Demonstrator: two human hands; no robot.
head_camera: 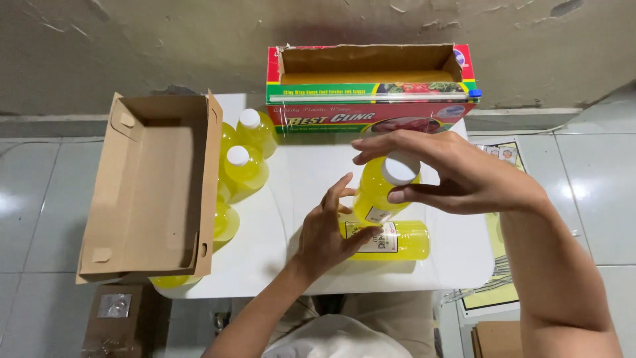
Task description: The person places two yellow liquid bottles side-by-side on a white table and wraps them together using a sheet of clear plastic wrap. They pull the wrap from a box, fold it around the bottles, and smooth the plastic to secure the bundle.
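My right hand (457,176) grips the upright bottle (381,189) by its cap; my left hand (328,232), fingers spread, steadies it just before the cling-wrap box (371,99).

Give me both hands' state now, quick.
Left hand: open, fingers against the lying bottle.
Right hand: closed on the upright bottle.

Home packing spot: tiled floor (40,199), cartons (152,192)
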